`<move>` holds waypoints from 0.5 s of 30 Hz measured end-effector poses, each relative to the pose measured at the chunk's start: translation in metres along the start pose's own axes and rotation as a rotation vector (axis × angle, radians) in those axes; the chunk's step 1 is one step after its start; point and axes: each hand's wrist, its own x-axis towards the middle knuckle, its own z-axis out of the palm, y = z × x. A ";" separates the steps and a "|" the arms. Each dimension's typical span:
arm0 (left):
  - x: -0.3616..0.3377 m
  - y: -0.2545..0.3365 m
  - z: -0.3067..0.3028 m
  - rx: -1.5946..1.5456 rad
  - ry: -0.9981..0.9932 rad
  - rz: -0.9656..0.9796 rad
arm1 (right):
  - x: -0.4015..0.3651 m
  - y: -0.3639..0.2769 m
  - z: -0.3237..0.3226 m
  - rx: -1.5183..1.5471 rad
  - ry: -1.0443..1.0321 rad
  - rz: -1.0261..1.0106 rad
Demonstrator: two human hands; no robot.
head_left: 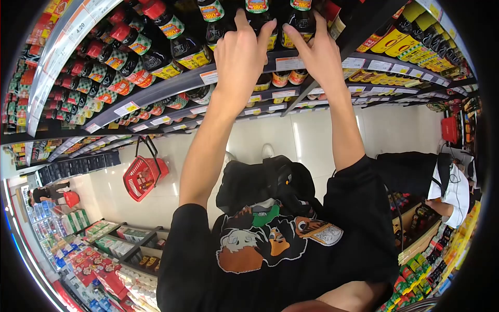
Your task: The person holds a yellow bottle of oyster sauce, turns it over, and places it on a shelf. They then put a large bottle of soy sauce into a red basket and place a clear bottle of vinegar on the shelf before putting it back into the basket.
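Observation:
On the upper shelf, my left hand (240, 57) reaches around a dark soy sauce bottle (258, 22), index finger along its left side and thumb along its right. My right hand (318, 54) holds another soy sauce bottle (300, 25) the same way, with the thumb on its left and the index finger on its right. Both bottles stand upright and carry yellow lower labels and "180+" neck labels. Just left of my left hand is a similar bottle (212, 15). My curled fingers are partly hidden behind the hands.
A price rail (291, 63) runs below the bottles, and a dark shelf upright (364, 28) stands right of my right hand. Rows of red-capped bottles (122, 34) fill the left. A red shopping basket (143, 174) is on the floor. Another person (451, 192) is at the right.

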 end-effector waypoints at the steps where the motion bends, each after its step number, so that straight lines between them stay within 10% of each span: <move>1: 0.000 -0.001 -0.001 -0.015 0.009 0.017 | 0.001 0.004 0.003 0.001 -0.007 -0.001; 12: 0.000 0.024 -0.021 -0.002 -0.217 -0.234 | -0.004 -0.007 0.010 -0.009 0.019 0.038; 15: -0.015 0.013 -0.012 -0.112 0.021 0.043 | -0.003 0.011 0.015 -0.058 0.088 -0.069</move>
